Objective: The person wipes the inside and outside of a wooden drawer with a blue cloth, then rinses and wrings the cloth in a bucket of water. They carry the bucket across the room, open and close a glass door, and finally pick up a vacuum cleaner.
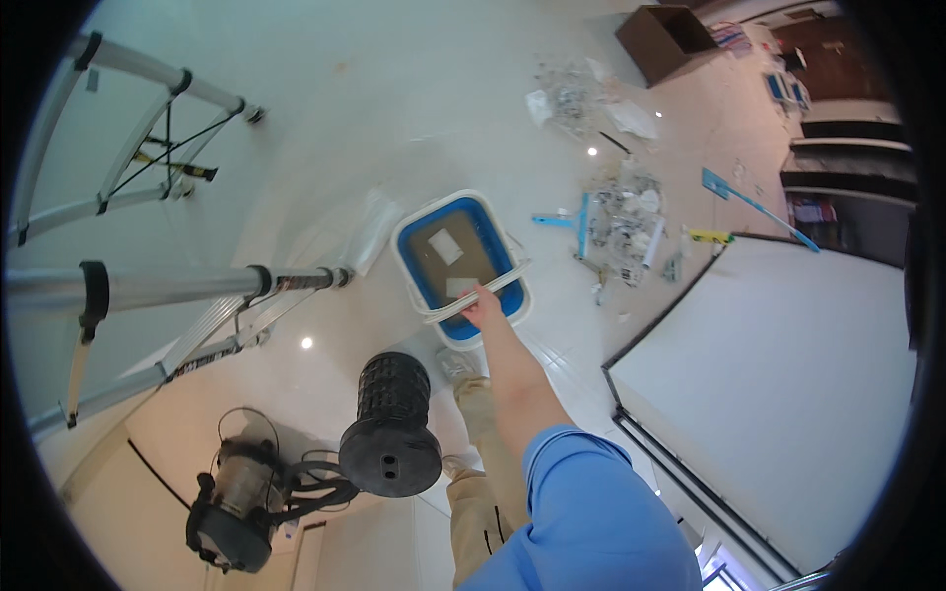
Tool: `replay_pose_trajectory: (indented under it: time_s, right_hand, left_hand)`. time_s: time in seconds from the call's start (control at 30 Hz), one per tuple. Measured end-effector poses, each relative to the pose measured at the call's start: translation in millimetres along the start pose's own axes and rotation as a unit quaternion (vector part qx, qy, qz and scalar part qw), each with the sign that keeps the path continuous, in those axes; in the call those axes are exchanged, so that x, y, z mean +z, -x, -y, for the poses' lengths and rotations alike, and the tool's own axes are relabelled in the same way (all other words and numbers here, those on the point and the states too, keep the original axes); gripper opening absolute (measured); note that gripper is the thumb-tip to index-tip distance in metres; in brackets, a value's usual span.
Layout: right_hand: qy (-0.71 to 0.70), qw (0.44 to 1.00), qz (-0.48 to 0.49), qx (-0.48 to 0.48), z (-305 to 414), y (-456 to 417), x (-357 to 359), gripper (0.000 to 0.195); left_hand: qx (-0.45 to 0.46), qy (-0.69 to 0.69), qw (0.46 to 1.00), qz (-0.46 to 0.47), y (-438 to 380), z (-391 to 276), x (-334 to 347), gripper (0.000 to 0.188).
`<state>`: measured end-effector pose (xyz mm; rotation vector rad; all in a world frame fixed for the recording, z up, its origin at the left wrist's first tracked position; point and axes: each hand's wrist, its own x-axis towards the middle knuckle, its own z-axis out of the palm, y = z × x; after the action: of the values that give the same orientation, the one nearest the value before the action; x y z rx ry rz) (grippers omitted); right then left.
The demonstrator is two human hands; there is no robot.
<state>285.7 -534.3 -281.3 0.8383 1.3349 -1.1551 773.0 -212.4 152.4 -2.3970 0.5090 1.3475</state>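
My right hand (484, 306) is closed around the white handle (480, 292) of a rectangular bucket (403, 258). This bucket has a white rim and a blue inside. Murky brown water (462, 251) fills part of it. A pale rectangular piece (446, 247) shows in the water, and a second one (462, 287) lies nearer the handle, partly covered by it. The bucket appears to stand on the glossy pale tile floor, just ahead of my shoes (457, 363). My left hand is out of view.
An aluminium ladder (170, 279) stands at left. Close by my legs are a black ribbed stool (392, 421) and a vacuum cleaner (240, 502) with its hose. Right lie a debris pile (624, 221), a blue squeegee (582, 221), a white-topped surface (776, 369) and a brown box (658, 48).
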Motion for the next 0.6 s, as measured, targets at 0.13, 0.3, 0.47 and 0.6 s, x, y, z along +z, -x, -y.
replay_pose_trajectory:
  time_s: [0.13,0.3,0.47,0.6]
  right_hand:
    - [0.213,0.977,0.011,0.0,11,33,-5,0.036]
    - [0.203,0.973,0.102,-0.031,21,60,11,0.054]
    - [0.202,0.968,0.12,-0.093,-2,92,-10,0.068]
    - [0.211,0.965,0.115,-0.109,-41,104,-65,0.063]
  left_hand:
    - [0.047,-0.024,0.999,-0.008,-29,-24,-8,0.051]
    - [0.111,-0.048,0.992,-0.029,-49,-40,-25,0.052]
    - [0.172,-0.064,0.981,-0.059,-56,-40,-32,0.054]
    - [0.24,-0.079,0.964,-0.087,-53,-39,-41,0.055]
